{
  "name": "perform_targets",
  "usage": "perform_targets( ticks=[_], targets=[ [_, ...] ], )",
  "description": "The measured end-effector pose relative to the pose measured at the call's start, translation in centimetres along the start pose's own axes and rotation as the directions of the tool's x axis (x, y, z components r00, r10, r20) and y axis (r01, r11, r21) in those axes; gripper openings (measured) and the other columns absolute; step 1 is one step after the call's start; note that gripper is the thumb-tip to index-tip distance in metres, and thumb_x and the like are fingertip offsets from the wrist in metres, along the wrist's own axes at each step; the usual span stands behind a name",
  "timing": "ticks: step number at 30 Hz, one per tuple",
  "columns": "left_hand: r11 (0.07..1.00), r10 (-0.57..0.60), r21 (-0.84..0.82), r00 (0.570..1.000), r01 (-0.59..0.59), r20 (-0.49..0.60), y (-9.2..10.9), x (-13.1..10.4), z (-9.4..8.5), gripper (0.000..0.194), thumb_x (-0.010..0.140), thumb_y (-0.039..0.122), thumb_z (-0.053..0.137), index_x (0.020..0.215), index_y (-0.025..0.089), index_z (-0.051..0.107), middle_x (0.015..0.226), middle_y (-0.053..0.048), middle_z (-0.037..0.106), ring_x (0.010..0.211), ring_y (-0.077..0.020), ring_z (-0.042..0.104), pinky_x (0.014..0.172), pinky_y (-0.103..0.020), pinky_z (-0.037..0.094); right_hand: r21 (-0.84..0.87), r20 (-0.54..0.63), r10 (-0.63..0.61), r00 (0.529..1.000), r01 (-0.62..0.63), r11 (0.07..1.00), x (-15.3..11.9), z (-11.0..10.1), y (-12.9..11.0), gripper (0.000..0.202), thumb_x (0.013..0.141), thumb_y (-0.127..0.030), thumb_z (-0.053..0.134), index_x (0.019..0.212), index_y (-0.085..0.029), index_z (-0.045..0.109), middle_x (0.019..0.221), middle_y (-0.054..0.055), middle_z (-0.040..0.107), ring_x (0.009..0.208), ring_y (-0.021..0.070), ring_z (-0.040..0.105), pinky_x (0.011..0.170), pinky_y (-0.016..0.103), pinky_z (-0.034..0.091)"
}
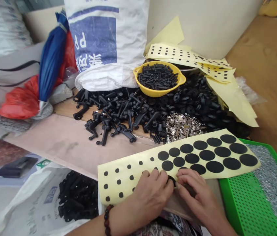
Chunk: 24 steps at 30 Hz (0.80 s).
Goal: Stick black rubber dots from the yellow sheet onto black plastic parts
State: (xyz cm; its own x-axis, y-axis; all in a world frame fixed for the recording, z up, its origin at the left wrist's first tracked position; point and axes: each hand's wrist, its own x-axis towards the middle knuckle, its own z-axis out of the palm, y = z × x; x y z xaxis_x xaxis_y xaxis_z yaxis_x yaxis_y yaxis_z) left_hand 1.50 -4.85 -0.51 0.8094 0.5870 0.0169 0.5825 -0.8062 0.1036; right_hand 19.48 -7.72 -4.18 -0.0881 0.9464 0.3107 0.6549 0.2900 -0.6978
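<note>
A pale yellow sheet point(138, 170) lies slanted at the table's front edge, with round black pads point(214, 166) on its right part and small dark marks on its left. My left hand point(150, 190), with a beaded bracelet at the wrist, rests over the sheet's lower edge, fingers bent together. Beside it, almost touching, my right hand point(197, 193) has its thumb and fingers pinched. Between the fingertips of both hands shows a black round piece point(171, 180), partly hidden by the fingers.
Black plastic arms point(128, 114), small metal clips point(182, 126) and a yellow bowl point(159, 93) of black screws lie beyond the sheet. A green tray point(248, 196) of metal pieces stands at the right. Lower left, a white bag point(40, 203) holds black parts.
</note>
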Motion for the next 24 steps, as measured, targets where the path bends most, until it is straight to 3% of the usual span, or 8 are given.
perform_targets(
  ticks=[4,9,12,15,17,20,24],
  targets=[
    [1.000,0.000,-0.008,1.000,0.000,-0.006,0.1,-0.3,-0.1,0.021,0.085,0.012,0.049,0.106,0.014,0.050,0.100,-0.007,0.052,0.083,-0.0216,0.048,0.064,-0.034,0.043,0.021,0.013,-0.060,0.998,0.060,0.998,-0.1,-0.1,-0.1,0.013,0.085,-0.015,0.052,0.075,-0.025,0.052,0.081,0.000,0.064,0.078,0.0198,0.061,0.071,0.033,0.044],
    [0.978,-0.011,-0.210,1.000,0.006,-0.022,-0.8,-1.3,-0.2,0.021,0.082,0.009,0.047,0.101,0.016,0.053,0.097,-0.006,0.057,0.082,-0.0203,0.051,0.072,-0.033,0.048,0.014,0.012,-0.105,0.994,0.105,0.994,-0.4,0.0,-0.5,0.013,0.087,-0.014,0.051,0.079,-0.025,0.050,0.082,0.001,0.062,0.080,0.0207,0.059,0.073,0.035,0.043],
    [0.960,-0.075,-0.277,0.989,0.036,-0.129,-2.1,-2.5,-0.4,0.024,0.083,0.008,0.043,0.102,0.017,0.055,0.102,-0.009,0.059,0.088,-0.0205,0.054,0.077,-0.033,0.049,-0.016,-0.005,-0.141,0.990,0.141,0.990,-0.6,0.1,-0.3,0.011,0.087,-0.015,0.051,0.081,-0.025,0.052,0.085,0.003,0.062,0.082,0.0218,0.059,0.073,0.035,0.044],
    [0.950,-0.177,-0.297,0.944,0.090,-0.280,-3.5,-3.8,-0.7,0.023,0.086,0.010,0.041,0.101,0.016,0.057,0.102,-0.011,0.060,0.090,-0.0217,0.056,0.076,-0.034,0.050,-0.054,-0.005,-0.191,0.982,0.190,0.980,-0.8,0.4,0.2,0.009,0.086,-0.016,0.052,0.083,-0.024,0.054,0.087,0.004,0.062,0.084,0.0228,0.059,0.073,0.035,0.044],
    [0.946,-0.211,-0.304,0.924,0.111,-0.319,-3.9,-4.2,-0.8,0.023,0.087,0.011,0.040,0.102,0.016,0.057,0.100,-0.011,0.061,0.091,-0.0222,0.056,0.076,-0.034,0.050,-0.082,-0.006,-0.221,0.975,0.220,0.972,-0.7,0.6,0.2,0.008,0.085,-0.016,0.053,0.082,-0.024,0.054,0.087,0.004,0.063,0.083,0.0231,0.059,0.073,0.036,0.043],
    [0.948,-0.185,-0.302,0.944,0.099,-0.273,-3.5,-4.2,-0.7,0.022,0.086,0.010,0.041,0.099,0.016,0.058,0.098,-0.011,0.060,0.088,-0.0218,0.055,0.075,-0.034,0.049,-0.097,-0.034,-0.222,0.974,0.218,0.971,-0.3,0.5,-0.3,0.010,0.086,-0.015,0.051,0.080,-0.024,0.053,0.083,0.003,0.063,0.080,0.0224,0.059,0.072,0.036,0.043],
    [0.959,-0.120,-0.270,0.986,0.086,-0.115,-2.2,-3.3,-0.5,0.018,0.085,0.009,0.044,0.094,0.018,0.056,0.097,-0.008,0.058,0.086,-0.0205,0.053,0.076,-0.033,0.048,-0.082,-0.035,-0.169,0.985,0.165,0.983,0.0,0.1,-1.1,0.011,0.086,-0.015,0.050,0.081,-0.024,0.051,0.081,0.003,0.062,0.078,0.0217,0.059,0.070,0.034,0.045]
  ],
)
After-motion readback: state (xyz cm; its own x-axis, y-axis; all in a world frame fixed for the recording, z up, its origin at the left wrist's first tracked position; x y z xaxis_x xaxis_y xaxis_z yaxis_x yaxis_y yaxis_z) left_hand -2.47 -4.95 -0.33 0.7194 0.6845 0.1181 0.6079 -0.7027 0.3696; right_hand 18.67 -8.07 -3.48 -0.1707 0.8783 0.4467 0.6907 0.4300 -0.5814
